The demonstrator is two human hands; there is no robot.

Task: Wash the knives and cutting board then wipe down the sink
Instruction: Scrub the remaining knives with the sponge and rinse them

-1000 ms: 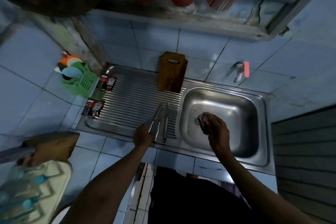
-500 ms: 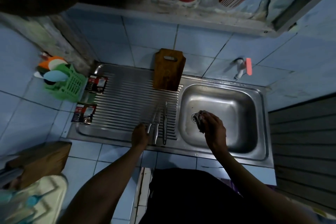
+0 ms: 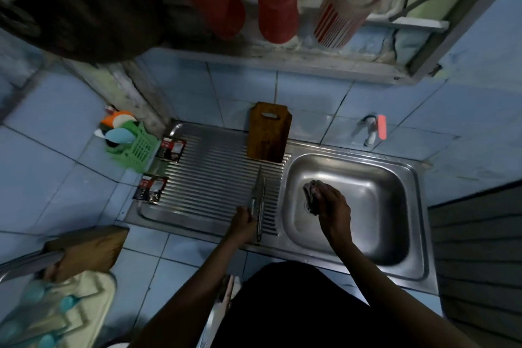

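- Both slim steel knives (image 3: 258, 200) lie side by side on the ribbed steel draining board (image 3: 209, 178), long axes running away from the person, tips toward the brown wooden cutting board (image 3: 269, 133) propped against the blue tiled wall (image 3: 310, 93).
- Left hand (image 3: 242, 222) sits at the near ends of the knives — fingers curled around the handle of the left-most one; the second lies just beside, apparently free.
- Right hand (image 3: 330, 203) is down in the stainless sink basin (image 3: 375, 206), fingers bent over a dark crumpled scrubbing cloth (image 3: 310, 195), pressing it right by the drain.
- Judging from this, the wipe-down is under way, and the left hand is the nearer one for shifting the knives — a straight pull along the blades' axis toward the body.
- The white wall tap with a red lever (image 3: 374, 130) sits behind the basin, well apart from both hands.
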